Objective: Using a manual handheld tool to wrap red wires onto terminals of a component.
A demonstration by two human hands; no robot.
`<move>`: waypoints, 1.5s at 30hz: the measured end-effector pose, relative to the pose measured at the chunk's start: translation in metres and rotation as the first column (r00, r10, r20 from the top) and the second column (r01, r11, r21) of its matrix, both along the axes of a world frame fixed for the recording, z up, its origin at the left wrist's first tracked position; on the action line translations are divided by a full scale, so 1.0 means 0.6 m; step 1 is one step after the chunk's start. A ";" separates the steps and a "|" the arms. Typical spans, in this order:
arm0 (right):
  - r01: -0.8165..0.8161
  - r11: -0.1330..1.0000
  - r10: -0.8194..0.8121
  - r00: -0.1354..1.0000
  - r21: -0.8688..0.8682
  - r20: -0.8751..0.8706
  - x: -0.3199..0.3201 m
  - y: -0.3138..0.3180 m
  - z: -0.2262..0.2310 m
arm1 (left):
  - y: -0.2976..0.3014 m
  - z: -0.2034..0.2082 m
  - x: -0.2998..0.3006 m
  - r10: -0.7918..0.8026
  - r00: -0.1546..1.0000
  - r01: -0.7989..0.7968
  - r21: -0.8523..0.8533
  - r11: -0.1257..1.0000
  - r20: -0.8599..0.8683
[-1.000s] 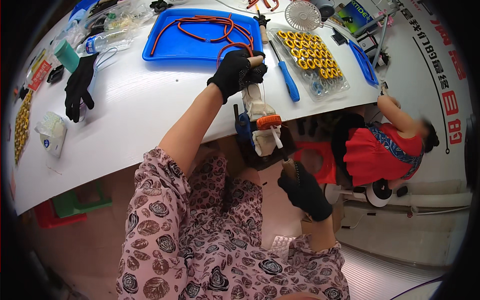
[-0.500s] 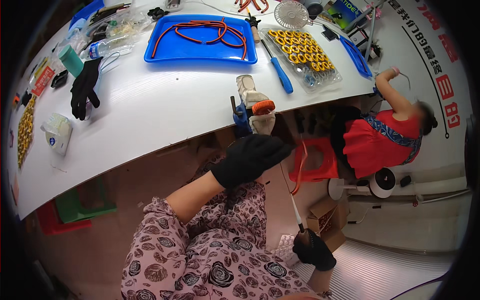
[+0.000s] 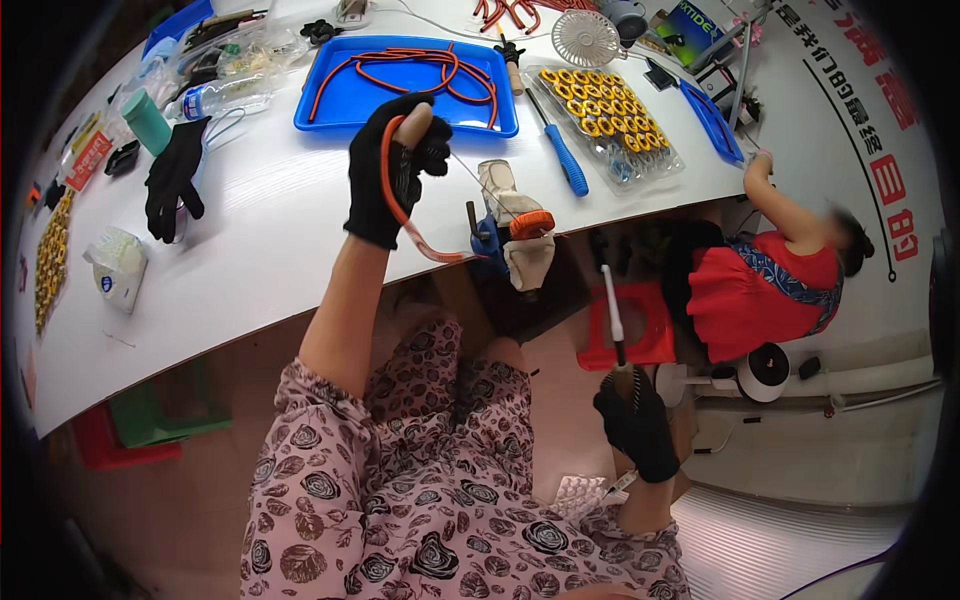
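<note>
A small blue vise [image 3: 487, 240] with cloth-wrapped jaws grips an orange ring-shaped core [image 3: 531, 225] at the table's front edge. Over the table, left of the vise, my left hand [image 3: 378, 180] in a black glove with a bare thumb is closed on a copper-orange wire [image 3: 410, 232]. The wire curves down toward the vise; a thin dark line also stretches from these fingers to the core. My gloved right hand [image 3: 640, 428], low on the right, is wrapped round the brown handle of a white-shafted tool [image 3: 613, 310]. Its tip points up, apart from the core.
Beyond the vise lie a blue tray [image 3: 308, 122] of orange wires, a blue-handled screwdriver [image 3: 566, 160] and a clear pack of yellow rings [image 3: 612, 120]. At left are a black glove [image 3: 175, 180] and tissues [image 3: 117, 265]. Another person [image 3: 765, 270] sits at right near a red stool [image 3: 640, 325].
My left hand has risen from below the vise to above the table, now with the wire. My right hand has moved up slightly, its tool now apart from the wire.
</note>
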State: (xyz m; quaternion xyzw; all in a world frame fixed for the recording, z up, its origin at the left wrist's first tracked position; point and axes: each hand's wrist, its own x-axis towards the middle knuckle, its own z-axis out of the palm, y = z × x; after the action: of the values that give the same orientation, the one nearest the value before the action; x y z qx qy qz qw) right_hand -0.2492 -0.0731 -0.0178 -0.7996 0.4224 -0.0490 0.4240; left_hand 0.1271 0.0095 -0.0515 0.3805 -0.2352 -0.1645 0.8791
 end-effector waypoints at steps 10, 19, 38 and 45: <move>-0.083 0.894 0.096 0.995 0.440 -0.009 0.172 -0.052 -0.001 | -0.145 -0.048 0.051 -0.469 0.836 0.516 0.122 0.848 -0.285; -0.174 0.953 0.163 0.984 0.248 0.065 0.116 -0.015 -0.036 | -0.111 -0.021 0.021 -0.418 0.908 0.404 0.342 0.848 -0.034; 0.439 0.814 -0.565 0.749 0.380 0.347 -0.079 0.062 -0.047 | 0.053 0.002 -0.181 0.134 0.207 -0.499 -0.013 0.867 0.969; 0.139 0.932 -0.169 0.984 0.336 0.061 0.023 0.008 -0.015 | -0.014 -0.006 -0.021 0.087 0.994 -0.082 -0.067 0.994 0.062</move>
State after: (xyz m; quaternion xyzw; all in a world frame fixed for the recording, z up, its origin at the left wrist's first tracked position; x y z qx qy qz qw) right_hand -0.2352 -0.0684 -0.0270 -0.6786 0.4667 -0.0463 0.5652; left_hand 0.1148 0.0011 -0.0550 0.3666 -0.2524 -0.1071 0.8891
